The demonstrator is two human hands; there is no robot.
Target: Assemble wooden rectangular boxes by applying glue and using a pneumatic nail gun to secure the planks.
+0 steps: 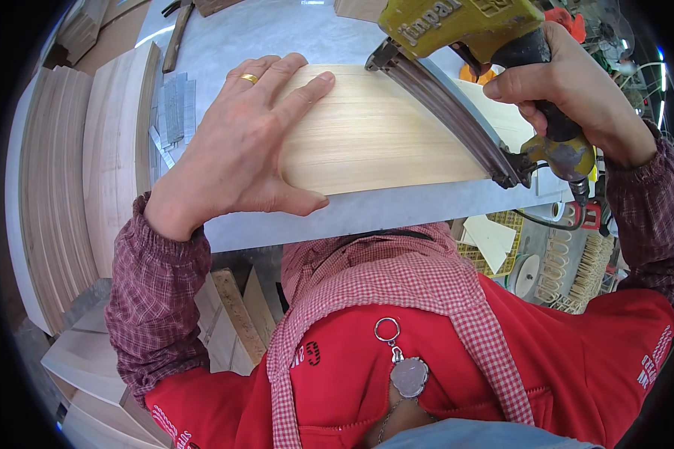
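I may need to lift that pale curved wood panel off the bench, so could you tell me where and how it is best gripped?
Probably by its straight near edge, coming from the person's side. The curved wood panel lies flat on the grey bench, that edge is bare, and the left hand presses its left end while the right hand holds a yellow nail gun along its right edge.

The wood panel (374, 135) lies on the table (367, 213), stacked boards (60, 187) to its left.
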